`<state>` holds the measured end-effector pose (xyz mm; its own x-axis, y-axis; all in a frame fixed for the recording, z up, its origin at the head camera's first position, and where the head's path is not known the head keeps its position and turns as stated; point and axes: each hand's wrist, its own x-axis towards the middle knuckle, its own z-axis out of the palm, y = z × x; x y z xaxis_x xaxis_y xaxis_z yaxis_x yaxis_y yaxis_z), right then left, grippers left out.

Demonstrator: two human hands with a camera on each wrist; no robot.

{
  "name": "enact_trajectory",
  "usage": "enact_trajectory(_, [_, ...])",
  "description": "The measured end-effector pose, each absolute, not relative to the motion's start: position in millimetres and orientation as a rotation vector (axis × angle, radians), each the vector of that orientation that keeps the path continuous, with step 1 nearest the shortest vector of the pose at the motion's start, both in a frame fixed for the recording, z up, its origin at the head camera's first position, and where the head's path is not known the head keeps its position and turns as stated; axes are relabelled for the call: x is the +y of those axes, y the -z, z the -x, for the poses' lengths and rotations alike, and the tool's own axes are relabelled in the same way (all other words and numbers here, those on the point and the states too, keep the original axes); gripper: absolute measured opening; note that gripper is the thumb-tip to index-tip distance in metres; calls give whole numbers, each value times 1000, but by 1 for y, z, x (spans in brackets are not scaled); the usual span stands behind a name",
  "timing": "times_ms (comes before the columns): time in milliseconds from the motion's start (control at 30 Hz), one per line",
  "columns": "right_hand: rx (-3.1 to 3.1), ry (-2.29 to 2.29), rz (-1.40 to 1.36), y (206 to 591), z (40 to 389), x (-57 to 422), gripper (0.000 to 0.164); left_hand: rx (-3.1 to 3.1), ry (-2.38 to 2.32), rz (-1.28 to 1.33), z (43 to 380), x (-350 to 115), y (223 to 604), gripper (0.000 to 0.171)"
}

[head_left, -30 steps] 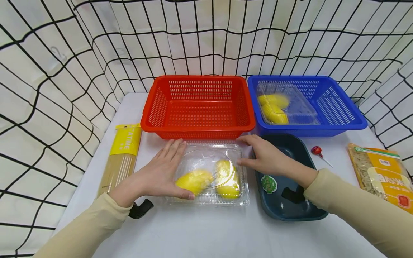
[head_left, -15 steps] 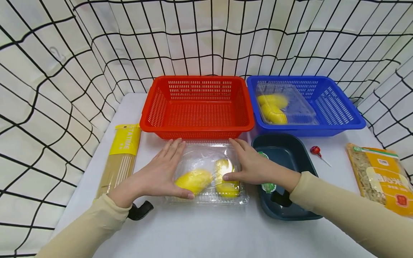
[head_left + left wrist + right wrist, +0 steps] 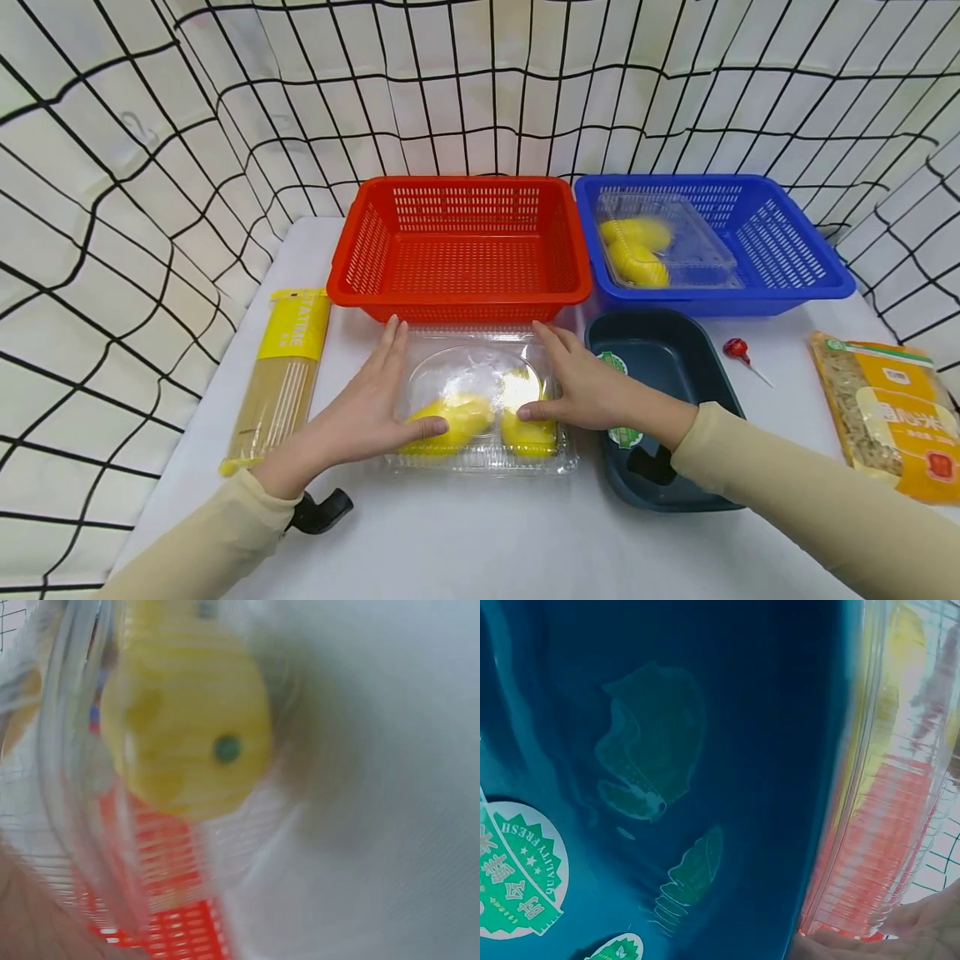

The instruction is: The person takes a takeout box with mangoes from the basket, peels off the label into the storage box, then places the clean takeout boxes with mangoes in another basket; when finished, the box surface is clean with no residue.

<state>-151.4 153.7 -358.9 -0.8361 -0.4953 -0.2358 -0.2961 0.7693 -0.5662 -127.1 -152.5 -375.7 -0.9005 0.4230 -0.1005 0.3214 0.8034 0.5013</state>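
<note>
A clear plastic clamshell box [image 3: 468, 367] with two yellow fruits [image 3: 450, 421] inside lies in front of the red basket. My left hand [image 3: 371, 408] is at the box's left side, fingers straight toward the basket and thumb across the lid. On the opposite side, my right hand [image 3: 581, 387] lies over the right edge, its fingertips by the far corner and its thumb on the lid. In the left wrist view the box wall [image 3: 64, 750] and a blurred fruit [image 3: 187, 735] fill the near side. The right wrist view shows fingers [image 3: 922, 926] against the box's side.
Behind the box stands a red basket [image 3: 461, 304]; a blue basket [image 3: 795, 292] beside it holds another clear box [image 3: 675, 242]. A dark tray [image 3: 678, 492] sits under my right wrist. Noodles [image 3: 277, 383] lie left; a lollipop [image 3: 737, 348] and a grain bag [image 3: 892, 417] lie right.
My right hand has come left from beside the box onto its right edge. My left hand has shifted slightly left, its fingers closer together. The box stays about where it was.
</note>
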Motion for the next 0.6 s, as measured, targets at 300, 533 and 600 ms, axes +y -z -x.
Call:
enact_trajectory(300, [2505,863,555,362,154,153,118,2631,-1127,-285,124,-152,386,138])
enact_trajectory(533, [2426,1028,385,362,158,145,116,2597,-1151,-229,124,-152,386,139])
enact_trajectory(600, [2411,1031,373,359,161,144,111,2590,-1165,-233,124,-152,386,139])
